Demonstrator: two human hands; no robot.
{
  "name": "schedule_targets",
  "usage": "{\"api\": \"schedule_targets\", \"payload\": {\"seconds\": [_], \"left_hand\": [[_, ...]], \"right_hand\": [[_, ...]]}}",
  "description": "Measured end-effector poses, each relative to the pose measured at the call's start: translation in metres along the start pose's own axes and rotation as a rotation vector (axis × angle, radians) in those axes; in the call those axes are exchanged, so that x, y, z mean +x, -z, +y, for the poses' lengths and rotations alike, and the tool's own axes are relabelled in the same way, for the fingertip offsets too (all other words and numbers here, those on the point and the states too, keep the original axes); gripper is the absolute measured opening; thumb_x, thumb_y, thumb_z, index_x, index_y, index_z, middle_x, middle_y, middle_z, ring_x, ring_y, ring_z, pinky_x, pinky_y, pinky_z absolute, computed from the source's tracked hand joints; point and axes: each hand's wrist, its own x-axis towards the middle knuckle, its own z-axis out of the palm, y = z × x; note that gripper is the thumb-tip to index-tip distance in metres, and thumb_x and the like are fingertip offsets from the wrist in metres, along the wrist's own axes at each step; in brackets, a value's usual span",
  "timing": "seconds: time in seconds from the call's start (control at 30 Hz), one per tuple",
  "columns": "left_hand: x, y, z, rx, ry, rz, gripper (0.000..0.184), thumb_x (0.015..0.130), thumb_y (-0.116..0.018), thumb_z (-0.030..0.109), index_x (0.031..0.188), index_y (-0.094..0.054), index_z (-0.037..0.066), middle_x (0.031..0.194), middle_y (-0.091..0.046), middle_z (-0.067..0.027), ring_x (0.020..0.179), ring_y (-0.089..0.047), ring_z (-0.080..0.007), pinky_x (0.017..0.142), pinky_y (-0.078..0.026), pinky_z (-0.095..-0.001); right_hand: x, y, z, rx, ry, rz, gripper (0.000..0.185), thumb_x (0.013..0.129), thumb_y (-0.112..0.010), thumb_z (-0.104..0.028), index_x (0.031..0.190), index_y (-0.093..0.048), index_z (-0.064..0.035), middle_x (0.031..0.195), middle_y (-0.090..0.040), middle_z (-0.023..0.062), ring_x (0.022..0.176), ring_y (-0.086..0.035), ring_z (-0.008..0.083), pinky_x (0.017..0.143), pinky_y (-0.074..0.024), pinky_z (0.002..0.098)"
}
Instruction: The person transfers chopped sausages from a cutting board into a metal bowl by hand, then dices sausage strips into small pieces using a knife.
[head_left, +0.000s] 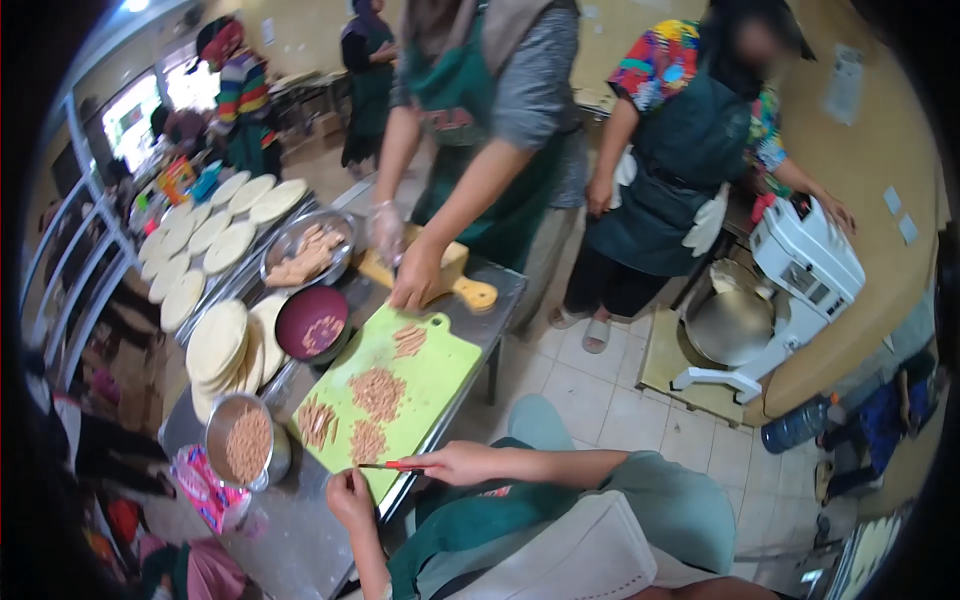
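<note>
My right hand is wrapped round the red handle of a small knife, whose blade points left over the near end of a green cutting board. Beside the blade's tip, my left hand has its fingers pressed together at the board's edge; what they hold, if anything, is too small to tell. Chopped pinkish-brown pieces lie on the board in a middle pile, a near pile, and a group of strips.
A metal pot of chopped pieces, a maroon bowl, a steel bowl and flat round breads stand on the table. Across it a co-worker's hands work at a wooden board. Another person stands by a mixer.
</note>
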Motion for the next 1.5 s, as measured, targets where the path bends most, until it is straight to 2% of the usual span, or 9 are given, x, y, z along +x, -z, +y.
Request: {"api": "schedule_targets", "payload": {"seconds": [0.13,0.23,0.43,0.57,0.7,0.97,1.2,1.37,1.5], "left_hand": [[0.011,-0.002,0.002,-0.064,-0.059,-0.035,0.032,0.073,-0.060,0.003,0.105,-0.061,-0.002,0.091,-0.058,-0.0167,0.074,-0.057,-0.0293,0.066,-0.046,-0.0375],[0.019,0.001,0.006,-0.137,0.020,-0.079,0.061,0.072,-0.058,0.001,0.131,-0.042,0.001,0.117,-0.049,-0.0202,0.095,-0.054,-0.0329,0.081,-0.044,-0.0375],[0.028,0.006,0.040,-0.013,-0.282,0.093,0.064,0.075,-0.057,0.007,0.136,-0.037,0.005,0.134,-0.040,-0.0187,0.126,-0.034,-0.0363,0.104,-0.027,-0.0428],[0.029,0.008,0.069,-0.001,-0.412,0.133,0.065,0.074,-0.071,0.023,0.128,-0.044,0.001,0.135,-0.035,-0.0251,0.125,-0.032,-0.0449,0.102,-0.028,-0.0493],[0.013,-0.002,0.065,0.104,-0.301,0.048,0.073,0.071,-0.072,0.032,0.134,-0.041,0.011,0.143,-0.024,-0.0252,0.132,-0.021,-0.0447,0.104,-0.022,-0.0526],[0.011,-0.014,0.072,0.271,-0.198,-0.223,0.064,0.077,-0.059,0.054,0.132,-0.046,0.023,0.148,-0.017,-0.0181,0.136,-0.008,-0.0422,0.101,-0.008,-0.0664],[0.026,-0.008,0.059,0.319,-0.065,-0.248,0.065,0.082,-0.053,0.055,0.133,-0.045,0.016,0.148,-0.016,-0.0181,0.138,-0.007,-0.0382,0.101,-0.008,-0.0665],[0.025,-0.012,0.042,0.203,-0.049,-0.317,0.079,0.080,-0.056,0.055,0.136,-0.035,0.004,0.146,-0.018,-0.0211,0.136,-0.014,-0.0378,0.107,-0.016,-0.0531],[0.023,-0.020,0.040,0.197,-0.064,-0.398,0.086,0.077,-0.057,0.058,0.139,-0.029,0.005,0.142,-0.024,-0.0266,0.133,-0.021,-0.0401,0.109,-0.018,-0.0472]], "right_hand": [[0.003,-0.001,0.000,-0.114,0.018,0.169,0.051,0.091,-0.045,-0.029,0.139,-0.030,-0.0347,0.069,-0.056,0.0189,0.062,-0.058,0.0342,0.058,-0.0452,0.0429],[0.008,-0.005,0.005,-0.234,0.029,0.295,0.050,0.091,-0.045,-0.032,0.139,-0.031,-0.0337,0.074,-0.058,0.0165,0.066,-0.058,0.0332,0.058,-0.0453,0.0425],[0.010,0.008,0.006,-0.433,0.096,0.450,0.039,0.084,-0.055,-0.029,0.124,-0.053,-0.0343,0.073,-0.055,0.0128,0.069,-0.056,0.0310,0.059,-0.0421,0.0424],[0.004,0.019,-0.007,-0.605,0.111,0.543,0.035,0.086,-0.050,-0.022,0.117,-0.058,-0.0373,0.070,-0.054,0.0075,0.066,-0.054,0.0257,0.059,-0.0366,0.0403],[0.004,0.023,-0.008,-0.641,0.103,0.633,0.035,0.073,-0.067,-0.022,0.106,-0.066,-0.0303,0.072,-0.049,0.0030,0.075,-0.051,0.0211,0.070,-0.0291,0.0372],[0.005,0.021,-0.009,-0.616,0.188,0.579,0.036,0.073,-0.066,-0.018,0.107,-0.066,-0.0294,0.073,-0.050,0.0038,0.075,-0.050,0.0202,0.073,-0.0293,0.0372],[-0.012,0.039,-0.004,-0.446,0.073,0.484,0.038,0.075,-0.068,-0.019,0.112,-0.065,-0.0238,0.071,-0.052,0.0064,0.073,-0.052,0.0189,0.074,-0.0311,0.0332],[-0.011,0.060,0.011,-0.194,0.098,0.540,0.036,0.081,-0.062,-0.013,0.116,-0.060,-0.0038,0.074,-0.063,0.0131,0.061,-0.058,0.0178,0.060,-0.0449,0.0267],[0.001,0.066,0.030,-0.039,-0.067,0.601,0.034,0.086,-0.059,-0.019,0.118,-0.058,-0.0062,0.085,-0.066,0.0138,0.069,-0.060,0.0182,0.069,-0.0465,0.0262]]}}
